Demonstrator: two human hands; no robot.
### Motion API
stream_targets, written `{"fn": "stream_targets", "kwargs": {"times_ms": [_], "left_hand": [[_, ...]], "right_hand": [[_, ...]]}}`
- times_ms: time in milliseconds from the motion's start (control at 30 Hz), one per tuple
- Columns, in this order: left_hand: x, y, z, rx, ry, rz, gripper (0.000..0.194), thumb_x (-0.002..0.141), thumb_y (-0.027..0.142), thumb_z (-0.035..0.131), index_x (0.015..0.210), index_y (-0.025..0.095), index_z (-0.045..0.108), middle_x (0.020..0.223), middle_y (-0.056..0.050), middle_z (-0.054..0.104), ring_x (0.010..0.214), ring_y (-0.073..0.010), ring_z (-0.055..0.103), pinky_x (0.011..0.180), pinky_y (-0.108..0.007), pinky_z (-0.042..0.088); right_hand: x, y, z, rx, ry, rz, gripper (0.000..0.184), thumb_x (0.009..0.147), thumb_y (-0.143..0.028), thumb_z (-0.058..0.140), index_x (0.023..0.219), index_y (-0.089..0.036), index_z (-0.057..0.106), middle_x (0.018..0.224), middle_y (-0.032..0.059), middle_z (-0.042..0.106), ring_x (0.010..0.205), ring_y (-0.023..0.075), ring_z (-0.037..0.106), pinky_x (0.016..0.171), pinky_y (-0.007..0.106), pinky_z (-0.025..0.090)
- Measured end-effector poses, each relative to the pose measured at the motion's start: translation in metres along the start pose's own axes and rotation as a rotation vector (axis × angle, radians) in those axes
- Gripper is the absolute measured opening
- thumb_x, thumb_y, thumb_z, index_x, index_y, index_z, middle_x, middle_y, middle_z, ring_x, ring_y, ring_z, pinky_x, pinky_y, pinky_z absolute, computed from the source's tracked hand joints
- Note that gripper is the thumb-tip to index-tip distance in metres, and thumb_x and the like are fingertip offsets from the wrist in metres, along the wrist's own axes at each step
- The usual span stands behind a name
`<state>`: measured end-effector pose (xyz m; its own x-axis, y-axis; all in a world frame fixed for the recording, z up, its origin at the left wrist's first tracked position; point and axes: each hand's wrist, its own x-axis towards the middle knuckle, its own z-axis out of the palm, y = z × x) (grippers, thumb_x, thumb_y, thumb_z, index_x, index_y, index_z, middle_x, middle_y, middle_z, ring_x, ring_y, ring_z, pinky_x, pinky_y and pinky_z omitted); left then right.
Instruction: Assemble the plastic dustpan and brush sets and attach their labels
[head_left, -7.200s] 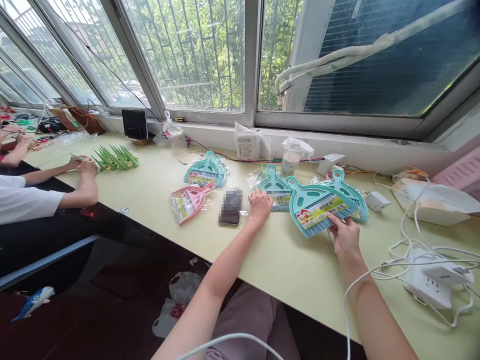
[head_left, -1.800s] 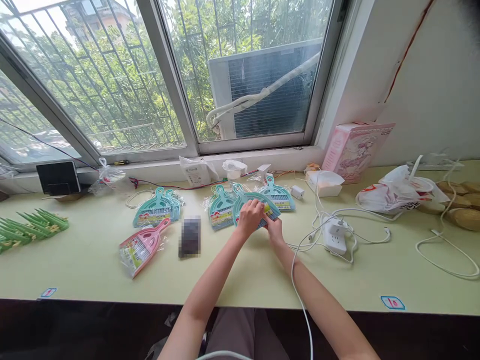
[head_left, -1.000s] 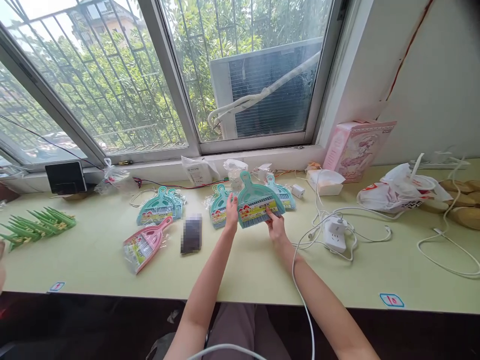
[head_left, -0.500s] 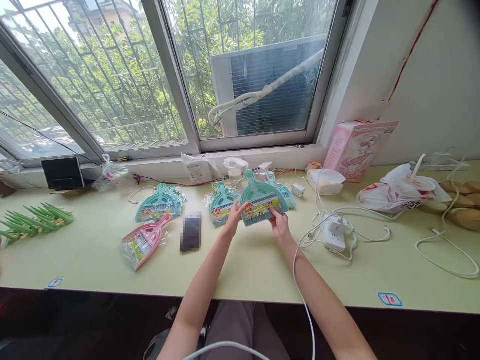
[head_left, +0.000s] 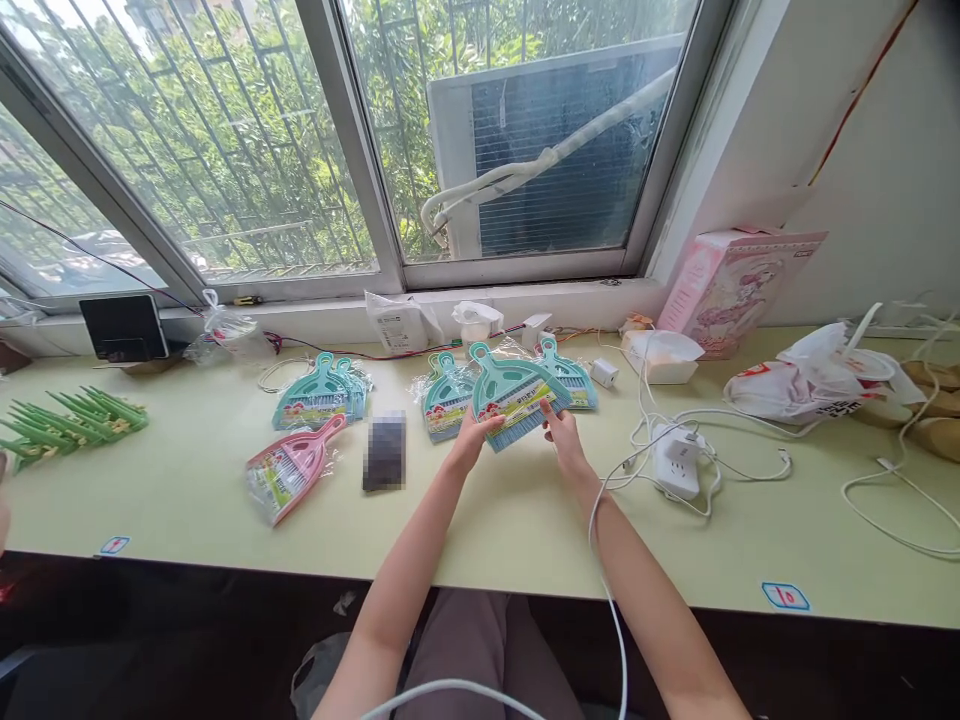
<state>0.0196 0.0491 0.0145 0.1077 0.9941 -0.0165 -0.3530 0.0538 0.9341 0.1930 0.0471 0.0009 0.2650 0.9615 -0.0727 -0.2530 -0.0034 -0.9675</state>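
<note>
I hold a teal mini dustpan-and-brush set (head_left: 512,388) just above the table, handle pointing away from me. My left hand (head_left: 471,436) grips its near left edge and my right hand (head_left: 562,432) grips its near right edge by the blue bristles. Two more teal sets in clear wrap lie behind it, one to the left (head_left: 443,399) and one to the right (head_left: 573,379). A pile of teal sets (head_left: 319,393) and a pink set (head_left: 289,470) lie further left.
A phone (head_left: 385,452) lies left of my hands. A white power strip (head_left: 676,462) with tangled cables sits to the right. A white plastic bag (head_left: 802,383), a pink box (head_left: 729,287) and green combs (head_left: 64,421) also stand on the pale green table (head_left: 525,520).
The teal set has dropped slightly and tilted left in my hands. My view has shifted a little; the other things on the table stayed put.
</note>
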Motion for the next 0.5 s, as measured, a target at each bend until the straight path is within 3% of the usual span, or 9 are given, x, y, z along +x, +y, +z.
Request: {"fn": "stream_targets", "kwargs": {"times_ms": [100,167,233,333,500], "left_hand": [[0.005,0.006,-0.014,-0.080,0.068,-0.075,0.065,0.058,0.023,0.082,0.118,0.018,0.057,0.108,-0.008,0.070,0.103,-0.0262,0.067,0.093,-0.040,0.052],[0.005,0.011,-0.024,-0.119,0.080,-0.104,0.057,0.059,0.023,0.080,0.112,0.017,0.060,0.101,-0.007,0.071,0.097,-0.0245,0.068,0.087,-0.037,0.054],[0.004,0.014,-0.031,-0.130,0.085,-0.152,0.047,0.059,0.023,0.078,0.103,0.016,0.063,0.092,-0.006,0.071,0.092,-0.0236,0.069,0.080,-0.033,0.056],[0.003,0.017,-0.036,-0.117,0.098,-0.233,0.037,0.058,0.024,0.078,0.092,0.015,0.066,0.079,-0.005,0.071,0.085,-0.0234,0.070,0.068,-0.029,0.055],[0.002,0.013,-0.033,-0.102,0.039,-0.258,0.043,0.057,0.025,0.080,0.096,0.013,0.069,0.084,-0.008,0.073,0.084,-0.0250,0.071,0.060,-0.028,0.053]], "right_hand": [[-0.003,-0.005,0.001,-0.141,-0.163,-0.118,0.066,0.069,-0.086,0.049,0.063,-0.021,0.055,0.055,-0.0016,0.051,0.051,0.0103,0.038,0.047,0.025,0.027],[-0.007,-0.007,0.000,-0.287,-0.294,-0.252,0.063,0.076,-0.083,0.043,0.065,-0.022,0.058,0.056,-0.0011,0.051,0.052,0.0120,0.039,0.052,0.026,0.028],[-0.011,-0.007,0.000,-0.479,-0.342,-0.361,0.050,0.081,-0.073,0.049,0.076,-0.025,0.063,0.057,-0.0016,0.053,0.053,0.0137,0.040,0.056,0.027,0.026],[-0.014,-0.004,0.001,-0.663,-0.291,-0.439,0.034,0.084,-0.058,0.052,0.087,-0.027,0.066,0.055,-0.0023,0.054,0.051,0.0149,0.038,0.058,0.028,0.023],[-0.012,0.005,0.007,-0.586,-0.116,-0.381,0.039,0.078,-0.057,0.061,0.060,-0.023,0.054,0.049,-0.0008,0.052,0.048,0.0142,0.039,0.056,0.029,0.027]]}}
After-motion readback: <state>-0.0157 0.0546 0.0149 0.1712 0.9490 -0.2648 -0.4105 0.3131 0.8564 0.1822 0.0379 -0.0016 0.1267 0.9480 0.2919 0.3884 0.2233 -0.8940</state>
